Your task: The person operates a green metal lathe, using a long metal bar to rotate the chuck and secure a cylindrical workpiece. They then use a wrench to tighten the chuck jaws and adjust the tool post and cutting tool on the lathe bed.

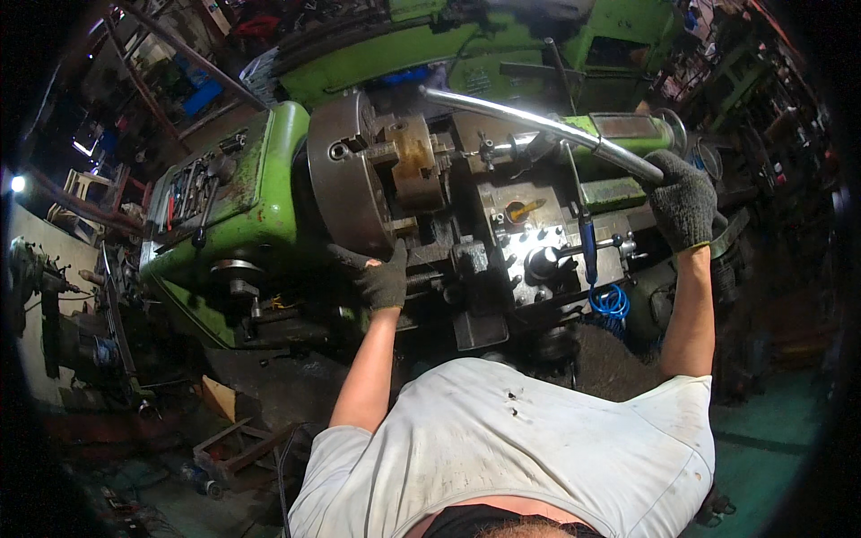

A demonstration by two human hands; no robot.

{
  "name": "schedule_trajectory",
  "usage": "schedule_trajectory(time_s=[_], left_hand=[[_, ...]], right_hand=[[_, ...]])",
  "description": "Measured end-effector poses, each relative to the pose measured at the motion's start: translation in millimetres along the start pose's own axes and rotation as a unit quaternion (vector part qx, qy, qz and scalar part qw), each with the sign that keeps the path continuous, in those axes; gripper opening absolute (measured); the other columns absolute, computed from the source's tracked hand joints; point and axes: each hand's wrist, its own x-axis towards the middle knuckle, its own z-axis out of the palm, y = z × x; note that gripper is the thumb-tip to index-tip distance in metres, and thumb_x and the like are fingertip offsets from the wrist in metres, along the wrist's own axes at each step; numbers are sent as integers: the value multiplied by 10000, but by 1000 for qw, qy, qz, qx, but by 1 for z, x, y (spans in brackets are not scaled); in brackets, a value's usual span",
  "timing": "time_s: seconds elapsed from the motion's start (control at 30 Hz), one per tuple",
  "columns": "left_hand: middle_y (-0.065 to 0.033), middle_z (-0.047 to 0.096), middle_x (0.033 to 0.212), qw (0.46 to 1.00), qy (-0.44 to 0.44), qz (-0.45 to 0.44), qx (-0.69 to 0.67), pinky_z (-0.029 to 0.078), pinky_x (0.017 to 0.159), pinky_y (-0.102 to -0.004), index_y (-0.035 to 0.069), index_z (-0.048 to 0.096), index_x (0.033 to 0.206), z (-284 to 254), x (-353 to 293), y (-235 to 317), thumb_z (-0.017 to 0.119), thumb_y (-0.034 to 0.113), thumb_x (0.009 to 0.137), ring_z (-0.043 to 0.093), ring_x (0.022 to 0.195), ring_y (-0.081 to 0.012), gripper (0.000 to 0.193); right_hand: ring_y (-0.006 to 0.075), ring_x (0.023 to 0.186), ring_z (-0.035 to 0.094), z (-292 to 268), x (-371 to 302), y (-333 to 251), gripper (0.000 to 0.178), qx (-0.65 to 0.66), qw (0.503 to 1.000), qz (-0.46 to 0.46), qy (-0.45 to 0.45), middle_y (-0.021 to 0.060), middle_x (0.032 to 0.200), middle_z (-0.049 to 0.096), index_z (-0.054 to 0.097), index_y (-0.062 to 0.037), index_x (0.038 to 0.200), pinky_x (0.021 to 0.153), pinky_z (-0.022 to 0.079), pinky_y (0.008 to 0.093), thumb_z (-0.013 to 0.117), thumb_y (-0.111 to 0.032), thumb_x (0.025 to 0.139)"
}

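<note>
A large round lathe chuck (345,175) is mounted on the green headstock, with its jaws around a brownish metal workpiece (414,163). My left hand (384,282), in a dark knitted glove, is at the chuck's lower edge with its fingers apart; a bare fingertip shows. It seems to touch the chuck, but the exact contact is hard to see. At the right, my gloved right hand (682,199) is closed round the thick end of a long metal bar (529,119). The bar slants up to the left over the lathe, its far end near the workpiece.
The tool post (538,260) carries levers and bolts beside a blue-handled tool (587,247) and a coiled blue hose (609,303). Small tools lie on the green headstock (282,170). The tailstock (628,132) stands right, and another green machine (359,67) is behind.
</note>
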Motion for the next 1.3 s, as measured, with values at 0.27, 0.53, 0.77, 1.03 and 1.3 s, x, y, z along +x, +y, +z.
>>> schedule_trajectory(time_s=[0.27, 0.53, 0.77, 1.03, 1.3], left_hand=[[-350, 333, 1600, 997, 38, 52, 51, 281, 1246, -510, -75, 162, 1615, -30, 15, 29, 885, 482, 778, 363, 1485, -452, 1238], [-318, 369, 1582, 969, 65, 206, 121, 326, 1218, -517, -43, 272, 1596, -40, 121, 104, 855, 554, 767, 369, 1467, -473, 1176], [-286, 426, 1490, 959, 41, 177, 216, 392, 1157, -522, -19, 374, 1545, -39, 123, 111, 800, 425, 755, 460, 1370, -459, 1000], [-276, 375, 1530, 959, 36, 165, 228, 352, 1172, -557, 28, 430, 1531, -40, 123, 110, 791, 460, 769, 392, 1406, -477, 947], [-310, 366, 1555, 962, 41, 160, 219, 405, 1102, -589, 35, 448, 1521, -35, 123, 101, 748, 508, 809, 471, 1316, -500, 906]], right_hand=[[365, 881, 723, 1, 3, 3, 196, 10, 1000, -12, 13, 141, 924, 741, 764, -154, 1026, 751, 547, 447, 759, -269, 867], [360, 899, 719, 1, 23, -20, 202, -17, 998, -55, -2, 144, 922, 738, 766, -155, 1035, 766, 543, 456, 765, -266, 866], [358, 912, 723, 28, 69, -65, 239, -44, 995, -67, -53, 122, 937, 750, 762, -175, 1061, 784, 543, 476, 753, -333, 883], [379, 960, 727, 74, 135, -138, 305, -64, 984, -118, -115, 157, 993, 750, 757, -145, 1046, 821, 569, 500, 725, -397, 879], [337, 996, 735, 100, 156, -184, 327, -64, 977, -94, -182, 115, 1043, 773, 789, -206, 1072, 842, 581, 483, 761, -462, 870]])
